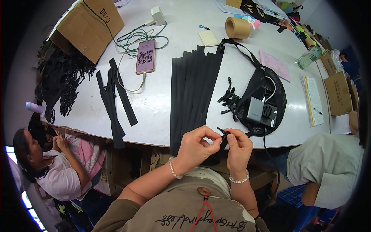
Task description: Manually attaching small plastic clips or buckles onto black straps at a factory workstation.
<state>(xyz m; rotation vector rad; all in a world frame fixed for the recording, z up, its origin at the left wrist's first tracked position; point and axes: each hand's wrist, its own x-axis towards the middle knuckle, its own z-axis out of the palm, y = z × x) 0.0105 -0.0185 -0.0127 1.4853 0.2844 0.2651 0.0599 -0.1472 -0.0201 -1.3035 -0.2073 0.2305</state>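
In front of my chest, just off the table's near edge, my two hands meet fingertip to fingertip. My left hand is closed in a pinch on a small black zipper pull. Opposite it, the thumb and fingers of my right hand pinch the end of a black zipper strip, partly hidden by the fingers. Long flat black strips lie side by side beyond my left hand. A small heap of black zipper pulls lies beyond my right hand.
A black mesh bag holds a grey device. Left stand a phone on a cable, loose strips, a black pile and a cardboard box. Tape, a bottle and a notebook lie right. People sit either side.
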